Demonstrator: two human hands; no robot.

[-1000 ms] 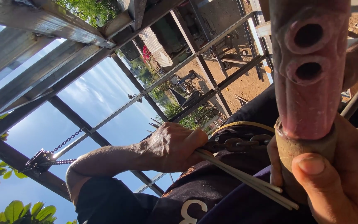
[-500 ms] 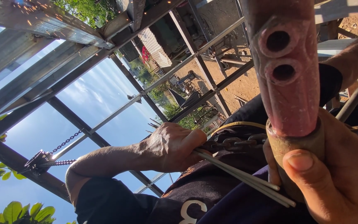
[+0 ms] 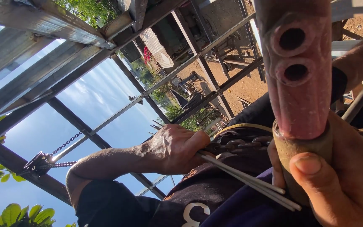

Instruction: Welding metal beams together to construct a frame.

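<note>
The left hand (image 3: 177, 149) is closed in a fist around a bundle of thin grey metal rods (image 3: 248, 181) — at least three can be counted where they fan out past the knuckles, slanting down to the right. Just beside that fist lies a dark steel chain (image 3: 236, 146), several links showing, across dark clothing. The right hand (image 3: 341, 185), close to the camera, wraps firmly round one brown cylindrical handle (image 3: 301, 162), thumb pressed on its front; from the handle rises a worn pink holder body (image 3: 297, 67) with two round holes, one above the other. Behind stands a grey steel-bar frame (image 3: 106, 94) against blue sky — a second, thinner chain (image 3: 66, 143) hangs from it.
</note>
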